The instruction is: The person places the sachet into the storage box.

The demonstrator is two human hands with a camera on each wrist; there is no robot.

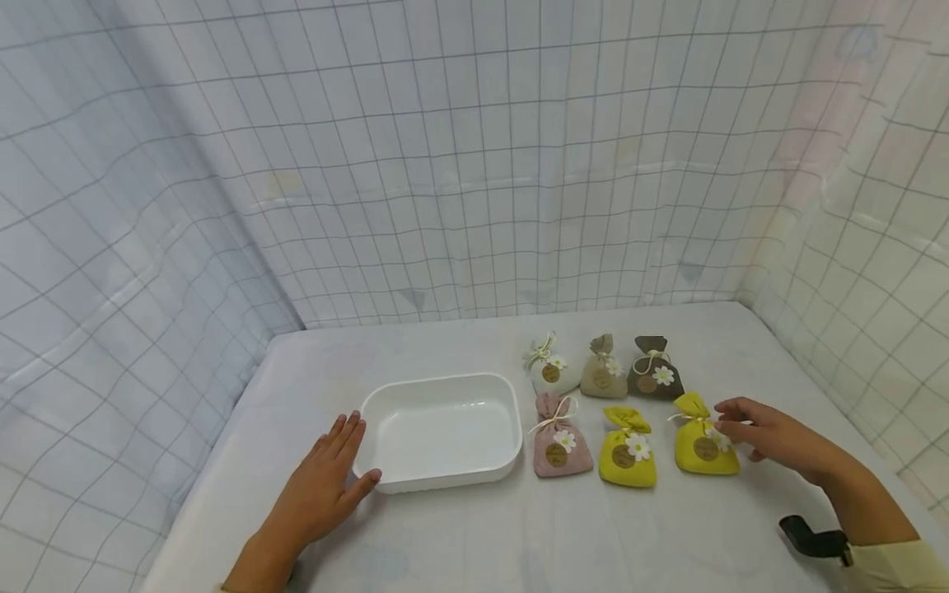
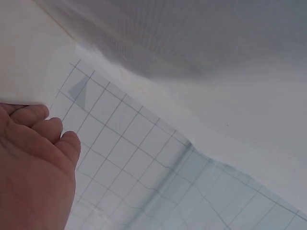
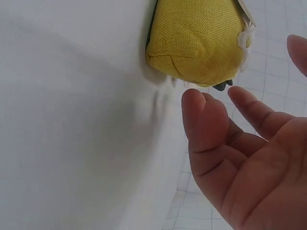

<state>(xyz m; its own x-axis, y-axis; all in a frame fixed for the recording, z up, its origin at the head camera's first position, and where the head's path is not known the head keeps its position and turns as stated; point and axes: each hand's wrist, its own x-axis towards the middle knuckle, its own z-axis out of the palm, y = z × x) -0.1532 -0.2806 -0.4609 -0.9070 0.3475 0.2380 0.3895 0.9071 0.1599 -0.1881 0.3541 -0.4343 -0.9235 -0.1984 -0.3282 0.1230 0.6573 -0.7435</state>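
A white rectangular tray [image 1: 445,483] stands left of the middle of the table. My left hand [image 1: 319,486] lies at its left end with fingers straight, fingertips and thumb right at the rim. In the left wrist view, that hand [image 2: 36,158] shows beside the tray's pale wall. My right hand [image 1: 774,436] hovers beside the rightmost yellow drawstring sachet [image 1: 700,451], fingers loosely bent and apart. The right wrist view shows this hand's [image 3: 254,148] fingertips just short of the yellow cloth [image 3: 196,43]. A white flower and a round brown label decorate the sachet.
Another yellow sachet [image 1: 619,471] and a pink sachet [image 1: 550,412] lie between the tray and my right hand. Behind them sit a white sachet [image 1: 567,380], a beige sachet [image 1: 593,383] and a dark brown sachet [image 1: 643,366]. Grid-patterned cloth [image 1: 474,198] surrounds the table.
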